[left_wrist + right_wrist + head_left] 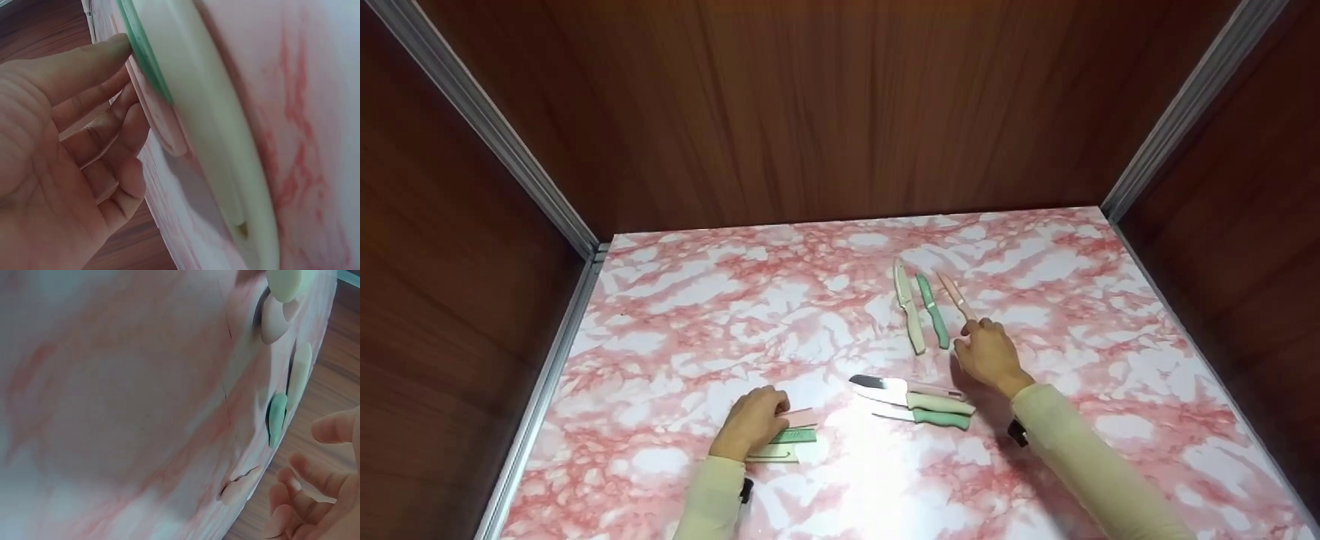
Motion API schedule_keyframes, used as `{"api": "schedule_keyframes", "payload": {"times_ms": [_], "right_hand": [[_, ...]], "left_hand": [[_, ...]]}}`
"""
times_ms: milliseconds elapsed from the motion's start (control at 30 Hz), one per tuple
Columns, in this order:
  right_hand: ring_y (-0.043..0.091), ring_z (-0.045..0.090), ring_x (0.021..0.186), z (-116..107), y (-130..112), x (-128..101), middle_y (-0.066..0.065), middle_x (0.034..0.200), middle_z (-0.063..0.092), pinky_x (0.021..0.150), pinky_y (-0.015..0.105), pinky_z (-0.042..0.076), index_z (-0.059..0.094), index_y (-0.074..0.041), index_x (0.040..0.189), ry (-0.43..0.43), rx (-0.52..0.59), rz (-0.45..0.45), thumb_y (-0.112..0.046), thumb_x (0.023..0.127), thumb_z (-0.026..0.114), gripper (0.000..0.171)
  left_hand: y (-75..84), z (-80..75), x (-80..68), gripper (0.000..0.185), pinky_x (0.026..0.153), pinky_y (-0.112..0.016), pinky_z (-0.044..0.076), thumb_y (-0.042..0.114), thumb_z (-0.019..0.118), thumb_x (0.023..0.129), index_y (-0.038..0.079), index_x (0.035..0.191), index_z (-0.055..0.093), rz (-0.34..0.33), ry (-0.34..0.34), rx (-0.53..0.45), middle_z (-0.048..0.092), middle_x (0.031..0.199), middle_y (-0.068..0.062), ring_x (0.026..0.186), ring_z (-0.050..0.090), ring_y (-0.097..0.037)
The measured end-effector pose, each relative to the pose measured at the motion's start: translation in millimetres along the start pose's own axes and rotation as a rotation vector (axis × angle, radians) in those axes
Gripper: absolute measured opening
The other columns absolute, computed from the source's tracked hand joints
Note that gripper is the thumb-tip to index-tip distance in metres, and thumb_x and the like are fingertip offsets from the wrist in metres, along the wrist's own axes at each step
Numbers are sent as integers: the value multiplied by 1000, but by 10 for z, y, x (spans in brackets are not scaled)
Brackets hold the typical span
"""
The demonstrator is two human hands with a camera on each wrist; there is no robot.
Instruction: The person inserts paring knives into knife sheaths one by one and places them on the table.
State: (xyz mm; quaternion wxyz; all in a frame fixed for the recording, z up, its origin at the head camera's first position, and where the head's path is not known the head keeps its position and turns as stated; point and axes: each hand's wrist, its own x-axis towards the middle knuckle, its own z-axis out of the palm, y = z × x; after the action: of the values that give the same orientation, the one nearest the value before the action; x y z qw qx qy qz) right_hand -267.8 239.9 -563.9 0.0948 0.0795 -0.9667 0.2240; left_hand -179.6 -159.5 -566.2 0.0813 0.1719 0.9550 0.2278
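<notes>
On a pink-and-white marbled bench walled in by dark wood panels, the right hand rests with its fingertips at the handle end of a slim pink sheathed knife, the rightmost of three laid side by side toward the bench's far right; whether the fingers pinch the handle or merely touch it cannot be told, though the wrist view shows them loosely bent and apart. The knife's long axis runs away from the hand, slanting toward the far edge and slightly left. Just left of it lie a green sheathed knife and a cream sheathed knife, almost parallel. Near the front edge the left hand, fingers straight, touches a small stack of pink, green and cream blade covers. Between the hands sit three bare-bladed knives, handles pointing right.
</notes>
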Motion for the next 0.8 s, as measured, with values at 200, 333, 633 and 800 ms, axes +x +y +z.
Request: {"api": "schedule_keyframes", "payload": {"times_ms": [200,333,633,800], "right_hand": [[40,54,82,4,-6,-5,20,86,57,69,52,45,62,3,93,-17,-5,9,-17,85,61,22],[40,54,81,-3,-16,-3,19,86,57,69,51,45,62,3,92,-10,3,-4,-18,86,60,22],[23,54,66,10,-5,-44,5,75,55,61,43,46,64,-1,92,-140,58,-109,-14,87,61,14],[19,56,71,4,-21,-91,3,78,60,67,40,48,68,-3,91,-268,86,-278,-11,87,62,11]], "left_hand": [[-6,0,-6,11,67,-34,43,17,71,85,11,93,68,12,2,-8,54,81,2,72,48,-13],[-22,1,9,7,64,-33,40,16,71,84,13,88,65,23,19,-10,51,78,5,69,45,-13],[-24,21,41,11,59,-32,38,13,69,87,12,86,58,28,33,-58,51,75,5,64,44,-13],[35,-31,61,6,64,-35,41,15,64,91,9,92,66,44,47,-55,54,80,2,68,48,-14]]}}
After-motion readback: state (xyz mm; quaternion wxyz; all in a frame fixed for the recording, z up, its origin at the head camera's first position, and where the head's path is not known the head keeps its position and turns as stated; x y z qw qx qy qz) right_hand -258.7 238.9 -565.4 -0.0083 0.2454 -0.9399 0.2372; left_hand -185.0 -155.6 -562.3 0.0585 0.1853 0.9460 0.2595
